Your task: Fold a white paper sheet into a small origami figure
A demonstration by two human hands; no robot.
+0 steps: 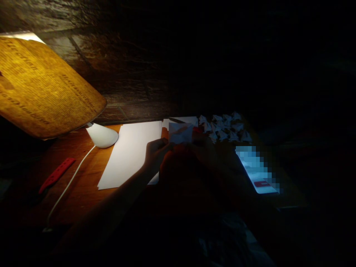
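Note:
A small square of folded white paper (180, 132) is held up over the wooden table, with crease lines across its face. My left hand (156, 151) pinches it at the lower left corner, fingers closed. At its lower right edge is my right hand (202, 147), closed on the paper too, though deep shadow hides most of its fingers. A stack of plain white sheets (130, 148) lies just left of my left hand. Beyond my right hand, several small folded paper shapes (222, 128) sit grouped on the table.
A lamp with a yellow printed shade (47, 85) and white base (102, 136) stands at the left. Its white cord (69, 181) runs forward past a red strap-like object (57, 174). A lit phone (254, 170) lies at right on the wooden table (89, 178). Behind rises a dark wall (125, 74).

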